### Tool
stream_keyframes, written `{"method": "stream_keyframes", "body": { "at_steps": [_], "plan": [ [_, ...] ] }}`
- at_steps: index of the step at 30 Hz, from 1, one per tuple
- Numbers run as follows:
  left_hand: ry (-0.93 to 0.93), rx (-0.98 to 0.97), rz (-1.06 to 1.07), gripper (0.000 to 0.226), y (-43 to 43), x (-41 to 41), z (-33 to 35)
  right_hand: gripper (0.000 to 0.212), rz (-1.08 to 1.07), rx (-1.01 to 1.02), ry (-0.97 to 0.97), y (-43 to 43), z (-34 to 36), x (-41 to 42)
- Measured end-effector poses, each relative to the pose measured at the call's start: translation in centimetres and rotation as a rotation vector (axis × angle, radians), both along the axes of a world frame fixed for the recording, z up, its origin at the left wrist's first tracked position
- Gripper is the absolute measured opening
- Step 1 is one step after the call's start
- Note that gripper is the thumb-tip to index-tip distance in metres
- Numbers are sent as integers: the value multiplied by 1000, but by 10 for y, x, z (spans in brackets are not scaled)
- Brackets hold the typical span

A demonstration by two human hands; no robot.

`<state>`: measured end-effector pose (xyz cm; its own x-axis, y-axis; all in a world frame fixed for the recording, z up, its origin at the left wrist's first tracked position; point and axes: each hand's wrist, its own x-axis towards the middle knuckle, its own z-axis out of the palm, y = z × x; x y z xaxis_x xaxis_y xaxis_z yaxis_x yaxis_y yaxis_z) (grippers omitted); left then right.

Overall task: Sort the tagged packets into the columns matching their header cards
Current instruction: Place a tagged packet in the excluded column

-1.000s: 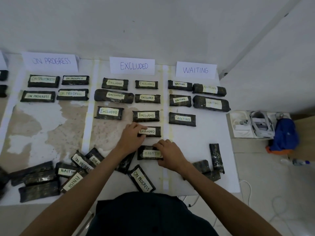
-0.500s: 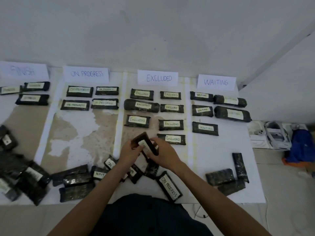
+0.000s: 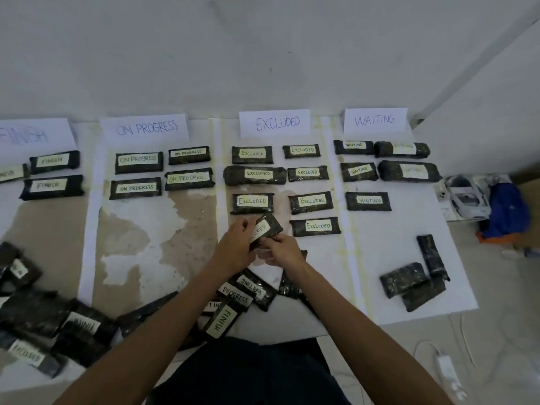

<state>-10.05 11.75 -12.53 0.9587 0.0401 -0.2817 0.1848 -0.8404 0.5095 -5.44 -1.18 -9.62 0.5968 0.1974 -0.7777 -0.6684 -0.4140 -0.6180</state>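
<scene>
You hold the packet (image 3: 267,228) in both hands, your left hand (image 3: 235,247) pinching its left edge and your right hand (image 3: 282,249) its near end. It hangs tilted, long axis from 7 to 1 o'clock, below the EXCLUDED header card (image 3: 274,123). The likely spot lies at 9 o'clock of the lowest Excluded packet (image 3: 317,226); level it 9-to-3 first.

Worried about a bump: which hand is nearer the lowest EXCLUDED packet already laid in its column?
Right. The right hand lies just below-left of the lowest EXCLUDED packet; the left hand is farther left, past the held packet both grip.
</scene>
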Motion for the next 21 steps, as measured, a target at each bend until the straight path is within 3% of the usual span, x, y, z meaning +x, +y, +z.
{"method": "stream_keyframes", "body": {
  "at_steps": [2, 4, 7, 12, 15, 21],
  "plan": [
    [-2, 68, -88, 81, 6, 11, -5, 8, 56, -44, -39, -5, -1, -2],
    [-18, 128, -175, 75, 11, 23, -7, 12, 214, -169, -198, -15, -5, -5],
    [-33, 173, -279, 66, 15, 37, -9, 34, 502, -417, -446, -37, -9, -11],
    [-7, 177, -282, 67, 15, 42, -17, 80, 1029, -694, -680, -67, -16, -26],
    [-23, 183, -252, 70, 13, 43, -17, 98, 1194, -734, -696, -78, -22, -26],
    [-46, 208, -186, 65, 7, 49, -17, 99, 1277, -654, -792, -85, -25, -16]
  ]
}}
